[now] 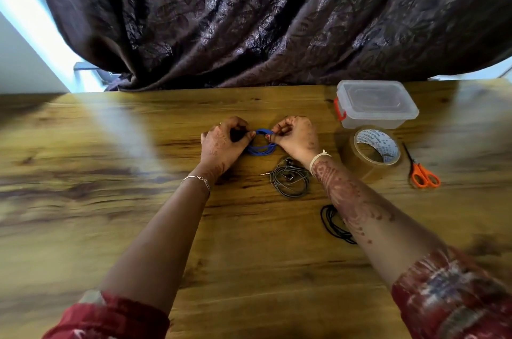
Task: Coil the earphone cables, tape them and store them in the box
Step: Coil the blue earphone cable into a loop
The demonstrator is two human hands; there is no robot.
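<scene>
A blue earphone cable (261,148) is wound into a loose loop and held just above the middle of the wooden table (110,200), stretched between both hands. The loop is a little wider than it is deep, so its long axis runs left to right, from one hand to the other. The left hand (224,143) pinches the loop's left side between thumb and curled fingers. The right hand (296,136) pinches the right side the same way. Just nearer the person lies a grey cable (289,179) in a rough coil, its plug pointing left. A black cable (331,221) lies nearer still, partly hidden under the right forearm. To the right of the hands stands a clear plastic box (378,106) with its lid on and a red clip on its left end. A roll of brown tape (372,156) sits in front of the box. Orange-handled scissors (424,174) lie beside the tape, blades pointing away from the person.
</scene>
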